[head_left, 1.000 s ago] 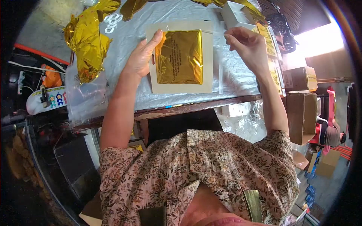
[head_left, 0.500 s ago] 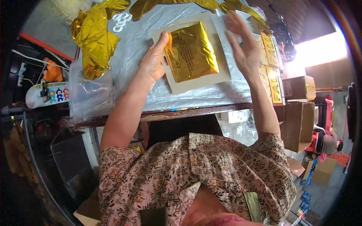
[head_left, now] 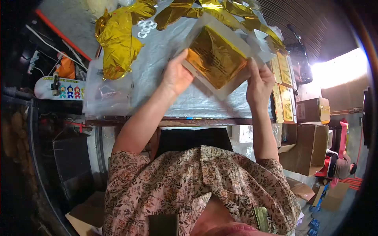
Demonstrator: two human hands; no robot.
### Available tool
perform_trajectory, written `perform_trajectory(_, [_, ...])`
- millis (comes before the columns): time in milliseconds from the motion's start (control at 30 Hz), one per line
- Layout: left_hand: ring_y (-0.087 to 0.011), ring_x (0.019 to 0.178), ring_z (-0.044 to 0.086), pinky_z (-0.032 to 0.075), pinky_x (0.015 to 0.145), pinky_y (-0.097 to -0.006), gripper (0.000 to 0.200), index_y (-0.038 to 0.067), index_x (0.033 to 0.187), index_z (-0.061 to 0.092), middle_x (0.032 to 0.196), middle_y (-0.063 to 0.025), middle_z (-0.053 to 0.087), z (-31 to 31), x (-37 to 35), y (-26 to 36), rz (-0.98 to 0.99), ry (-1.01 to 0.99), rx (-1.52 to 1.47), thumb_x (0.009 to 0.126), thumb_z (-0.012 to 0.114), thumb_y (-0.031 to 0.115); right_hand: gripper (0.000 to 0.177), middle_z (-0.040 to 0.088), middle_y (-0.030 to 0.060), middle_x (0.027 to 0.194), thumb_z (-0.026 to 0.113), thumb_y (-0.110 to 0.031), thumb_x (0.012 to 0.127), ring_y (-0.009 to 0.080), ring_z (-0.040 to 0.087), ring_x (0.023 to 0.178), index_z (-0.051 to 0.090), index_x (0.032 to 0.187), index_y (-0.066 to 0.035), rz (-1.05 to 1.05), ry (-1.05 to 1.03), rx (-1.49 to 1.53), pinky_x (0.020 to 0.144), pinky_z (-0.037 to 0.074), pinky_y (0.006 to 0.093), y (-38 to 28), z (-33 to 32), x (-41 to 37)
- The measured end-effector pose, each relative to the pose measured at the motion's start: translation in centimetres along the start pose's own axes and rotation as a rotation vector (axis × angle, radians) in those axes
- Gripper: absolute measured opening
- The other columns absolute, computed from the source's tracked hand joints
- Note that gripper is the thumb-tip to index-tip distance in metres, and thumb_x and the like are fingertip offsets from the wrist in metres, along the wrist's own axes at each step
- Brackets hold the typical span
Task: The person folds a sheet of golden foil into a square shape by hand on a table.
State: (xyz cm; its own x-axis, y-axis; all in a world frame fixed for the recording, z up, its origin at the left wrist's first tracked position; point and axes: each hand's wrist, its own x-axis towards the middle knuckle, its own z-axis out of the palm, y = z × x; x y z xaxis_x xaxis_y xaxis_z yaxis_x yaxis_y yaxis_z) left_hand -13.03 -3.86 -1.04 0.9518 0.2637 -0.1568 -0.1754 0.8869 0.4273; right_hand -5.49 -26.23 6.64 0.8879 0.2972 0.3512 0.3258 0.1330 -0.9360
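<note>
Both hands hold a folded gold foil sheet (head_left: 216,59) with small printed text, packed in a frosted plastic bag (head_left: 226,91). My left hand (head_left: 177,74) grips the bag's left edge, thumb on top, the other fingers beneath. At the right corner my right hand (head_left: 260,80) pinches the edge with its thumb on top. The bag is tilted, with one corner pointing toward me, over the silvery table cover (head_left: 157,59). Crumpled gold foil balloons (head_left: 118,43) lie to the left and along the table's far side.
White rings (head_left: 146,28) lie beside the foil balloons. Clear plastic bags (head_left: 108,96) rest at the table's left front. Gold packs lettered "FALL" (head_left: 287,104) line the right edge. Cardboard boxes (head_left: 309,145) stand to the right; farther off, another person (head_left: 340,165) is visible.
My right hand, held apart from the bag before, now grips its right corner. The bag has turned clockwise and moved right. The view has shifted slightly.
</note>
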Motion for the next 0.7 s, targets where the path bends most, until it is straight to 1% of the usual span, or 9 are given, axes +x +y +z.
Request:
perform_trajectory(100, [-0.0265,0.132,0.054,0.041,0.113,-0.0422,0.061,0.005,0.146,0.05,0.142,-0.0117,0.059,-0.6,0.1,3.5,0.078,0.031,0.194,0.096,0.07,0.034,0.025,0.067,-0.0051,0.084,0.068,-0.023,0.103,0.0009,0.046,0.066,0.075,0.109,0.0,-0.016,-0.038,-0.041,0.056,0.031,0.0209,-2.1,-0.6,0.8])
perform_trajectory(167, [-0.0256,0.131,0.055,0.04,0.113,-0.0419,0.062,0.002,0.145,0.051,0.137,-0.0124,0.062,1.7,-1.0,5.6,0.543,0.146,0.779,0.096,0.071,0.034,0.025,0.067,-0.0056,0.083,0.07,-0.022,0.101,0.0017,0.049,0.067,0.074,0.11,0.001,-0.017,-0.077,-0.174,0.057,0.034,0.022,-3.1,-1.0,1.0])
perform_trajectory(267, [-0.0192,0.125,0.059,0.042,0.111,-0.0378,0.056,0.003,0.145,0.053,0.135,-0.0106,0.065,5.6,-1.1,7.4,0.512,0.013,1.002,0.101,0.065,0.035,0.026,0.07,-0.0031,0.087,0.069,-0.021,0.101,0.0053,0.058,0.076,0.073,0.109,0.003,0.063,-0.173,-0.072,0.065,0.043,0.0226,-1.5,-2.0,1.6])
perform_trajectory(333, [-0.0223,0.129,0.057,0.043,0.111,-0.0378,0.058,0.0,0.147,0.049,0.14,-0.0127,0.06,7.1,-0.9,8.1,0.443,0.016,1.09,0.101,0.064,0.032,0.023,0.066,-0.0045,0.082,0.073,-0.021,0.098,0.0029,0.051,0.069,0.071,0.097,0.002,0.129,-0.138,-0.068,0.06,0.038,0.0222,-2.8,-1.1,1.0])
perform_trajectory(367, [-0.0255,0.133,0.054,0.044,0.11,-0.0378,0.059,-0.003,0.149,0.046,0.146,-0.0148,0.056,7.2,-0.1,7.7,0.375,0.0,1.176,0.102,0.064,0.028,0.025,0.067,-0.0036,0.083,0.074,-0.021,0.096,0.0036,0.055,0.071,0.072,0.102,0.002,0.215,-0.165,-0.015,0.061,0.04,0.022,-2.1,-1.8,1.4])
perform_trajectory(400, [-0.0172,0.118,0.062,0.049,0.101,-0.0323,0.051,0.0,0.14,0.056,0.129,-0.0071,0.066,4.8,2.1,7.8,0.313,-0.113,0.946,0.099,0.07,0.026,0.026,0.068,-0.0025,0.085,0.074,-0.021,0.096,0.0041,0.056,0.072,0.072,0.106,0.003,0.116,-0.252,0.027,0.061,0.041,0.022,-0.7,-2.7,1.6])
perform_trajectory(500, [-0.021,0.109,0.065,0.051,0.096,-0.0355,0.033,0.002,0.126,0.067,0.117,-0.0096,0.07,4.9,1.9,7.7,0.103,-0.034,0.821,0.099,0.067,0.02,0.029,0.071,0.0001,0.091,0.072,-0.021,0.096,0.0058,0.059,0.074,0.072,0.113,0.003,0.042,-0.251,0.089,0.062,0.043,0.0224,1.6,-3.6,2.4])
perform_trajectory(567, [-0.0189,0.114,0.064,0.049,0.101,-0.0337,0.038,0.001,0.132,0.064,0.123,-0.0095,0.069,2.0,3.3,7.4,0.132,-0.077,0.827,0.101,0.065,0.023,0.029,0.071,0.0011,0.093,0.072,-0.021,0.096,0.0066,0.059,0.074,0.072,0.112,0.003,0.376,-0.124,0.259,0.062,0.042,0.0215,1.7,-3.3,3.3])
perform_trajectory(700, [-0.0156,0.113,0.065,0.05,0.102,-0.0283,0.032,-0.002,0.129,0.066,0.122,-0.009,0.071,-0.4,4.2,5.9,0.235,-0.107,0.691,0.104,0.06,0.018,0.029,0.073,0.0054,0.093,0.074,-0.022,0.094,0.0093,0.065,0.073,0.073,0.107,0.005,0.366,-0.104,0.321,0.063,0.05,0.0237,3.0,-3.1,3.0])
